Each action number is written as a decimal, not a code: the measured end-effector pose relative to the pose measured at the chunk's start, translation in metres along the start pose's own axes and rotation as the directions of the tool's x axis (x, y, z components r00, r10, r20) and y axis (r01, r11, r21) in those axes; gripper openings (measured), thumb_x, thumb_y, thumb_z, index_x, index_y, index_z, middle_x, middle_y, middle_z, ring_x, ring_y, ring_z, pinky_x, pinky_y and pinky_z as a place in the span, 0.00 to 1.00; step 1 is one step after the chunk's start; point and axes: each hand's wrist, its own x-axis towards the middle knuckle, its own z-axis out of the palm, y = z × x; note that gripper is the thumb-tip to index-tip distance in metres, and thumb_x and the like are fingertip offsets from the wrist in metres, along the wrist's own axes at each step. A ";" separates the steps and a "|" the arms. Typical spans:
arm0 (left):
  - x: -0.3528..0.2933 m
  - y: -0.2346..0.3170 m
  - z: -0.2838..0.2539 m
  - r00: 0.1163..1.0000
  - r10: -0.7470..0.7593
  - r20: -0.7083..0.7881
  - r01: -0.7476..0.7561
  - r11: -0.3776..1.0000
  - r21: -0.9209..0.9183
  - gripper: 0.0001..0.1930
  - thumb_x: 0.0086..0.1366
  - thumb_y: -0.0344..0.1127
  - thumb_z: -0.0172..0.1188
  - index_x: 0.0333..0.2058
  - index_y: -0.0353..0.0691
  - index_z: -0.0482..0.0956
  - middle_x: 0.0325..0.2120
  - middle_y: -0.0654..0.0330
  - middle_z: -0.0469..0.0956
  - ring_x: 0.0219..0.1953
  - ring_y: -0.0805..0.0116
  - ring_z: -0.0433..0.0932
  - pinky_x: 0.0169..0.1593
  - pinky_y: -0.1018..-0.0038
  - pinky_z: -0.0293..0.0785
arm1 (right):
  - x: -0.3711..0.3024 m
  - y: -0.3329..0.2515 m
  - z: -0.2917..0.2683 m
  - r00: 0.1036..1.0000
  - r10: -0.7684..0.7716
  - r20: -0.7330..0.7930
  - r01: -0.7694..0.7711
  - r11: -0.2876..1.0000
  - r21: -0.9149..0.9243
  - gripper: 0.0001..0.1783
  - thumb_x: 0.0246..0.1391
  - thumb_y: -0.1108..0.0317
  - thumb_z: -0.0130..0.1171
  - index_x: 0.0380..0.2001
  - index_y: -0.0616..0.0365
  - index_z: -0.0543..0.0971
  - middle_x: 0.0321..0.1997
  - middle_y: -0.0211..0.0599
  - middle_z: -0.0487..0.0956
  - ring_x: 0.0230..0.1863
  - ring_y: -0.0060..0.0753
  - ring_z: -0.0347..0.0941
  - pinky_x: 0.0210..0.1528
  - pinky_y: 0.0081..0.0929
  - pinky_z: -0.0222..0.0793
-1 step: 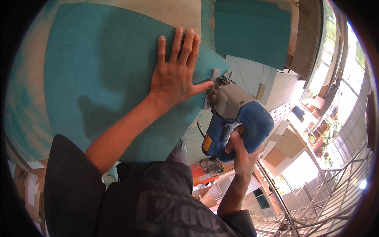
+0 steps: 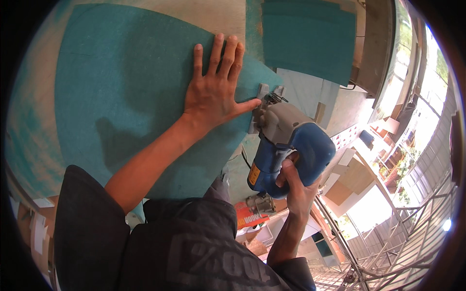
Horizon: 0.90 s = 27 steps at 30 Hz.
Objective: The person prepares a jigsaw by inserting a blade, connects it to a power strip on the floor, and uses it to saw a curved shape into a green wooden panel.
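A large teal sheet (image 2: 97,87) with a curved far edge lies flat in front of me. My left hand (image 2: 213,89) rests palm down on it near its right side, fingers spread, the thumb stretched out to the jigsaw's base. My right hand (image 2: 297,184) is wrapped round the handle of a blue and grey jigsaw (image 2: 310,150), thumb near the trigger area. The grey metal base (image 2: 262,91) of the jigsaw sits at the sheet's right edge. Its blade is hidden from this view.
Another teal sheet (image 2: 310,41) lies at the far right, beside a pale panel (image 2: 303,89). A brown wooden beam or cabinet side (image 2: 374,48) stands farther right. Below the jigsaw are a grey metal tool (image 2: 262,203) and a red box (image 2: 247,217). Board offcuts (image 2: 352,182) lie off to the right.
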 end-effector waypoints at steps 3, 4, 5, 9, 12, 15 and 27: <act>0.000 -0.002 0.002 1.000 0.001 -0.004 -0.001 0.999 -0.039 0.64 0.52 0.82 0.55 0.72 0.33 0.56 0.73 0.51 0.53 0.78 0.52 0.45 0.77 0.42 0.37 | 0.001 0.003 0.000 1.000 -0.004 0.017 0.004 1.000 0.022 0.07 0.58 0.71 0.68 0.35 0.62 0.80 0.19 0.26 0.75 0.19 0.17 0.70 0.23 0.19 0.63; -0.001 -0.001 0.001 1.000 0.005 0.007 -0.004 0.999 -0.040 0.64 0.52 0.83 0.55 0.72 0.34 0.56 0.73 0.51 0.53 0.78 0.52 0.44 0.77 0.43 0.37 | 0.000 0.004 -0.001 1.000 -0.003 0.019 0.002 1.000 0.029 0.07 0.58 0.71 0.68 0.35 0.61 0.80 0.19 0.26 0.75 0.19 0.17 0.69 0.23 0.19 0.63; -0.001 -0.001 0.001 1.000 0.007 0.019 -0.006 0.999 -0.040 0.64 0.52 0.83 0.55 0.73 0.34 0.56 0.73 0.51 0.52 0.78 0.53 0.44 0.77 0.43 0.36 | -0.001 0.004 -0.001 1.000 -0.001 0.022 0.000 0.999 0.035 0.07 0.58 0.71 0.67 0.35 0.61 0.80 0.19 0.26 0.75 0.19 0.17 0.69 0.23 0.19 0.63; -0.011 0.005 0.009 0.999 0.022 0.042 -0.019 0.998 -0.062 0.65 0.51 0.83 0.56 0.73 0.34 0.55 0.74 0.52 0.52 0.78 0.53 0.43 0.77 0.43 0.35 | -0.011 0.018 -0.001 0.998 0.048 -0.034 -0.046 0.997 0.057 0.08 0.57 0.73 0.67 0.37 0.63 0.79 0.21 0.28 0.76 0.19 0.18 0.70 0.24 0.19 0.64; -0.019 0.005 0.013 0.997 0.025 0.074 -0.021 0.998 -0.057 0.67 0.49 0.83 0.57 0.73 0.34 0.54 0.75 0.52 0.51 0.78 0.53 0.43 0.78 0.43 0.35 | -0.018 0.037 -0.003 0.998 0.068 -0.014 -0.066 0.992 0.112 0.10 0.57 0.74 0.67 0.41 0.65 0.78 0.25 0.30 0.77 0.20 0.20 0.71 0.24 0.20 0.65; -0.018 0.006 0.016 0.995 0.034 0.089 -0.027 0.996 -0.084 0.69 0.46 0.84 0.60 0.74 0.34 0.52 0.76 0.53 0.49 0.79 0.54 0.43 0.77 0.44 0.35 | -0.024 0.041 -0.001 0.995 0.081 -0.054 -0.078 0.995 0.062 0.13 0.60 0.73 0.62 0.45 0.67 0.73 0.20 0.34 0.73 0.18 0.27 0.70 0.26 0.24 0.67; -0.016 0.010 0.021 0.996 0.052 0.077 -0.046 0.996 -0.082 0.70 0.44 0.84 0.61 0.74 0.35 0.53 0.75 0.53 0.50 0.78 0.53 0.43 0.77 0.42 0.35 | -0.026 0.054 -0.011 0.996 0.090 -0.030 -0.085 0.988 0.126 0.20 0.56 0.76 0.65 0.51 0.68 0.75 0.32 0.34 0.77 0.22 0.21 0.72 0.24 0.20 0.67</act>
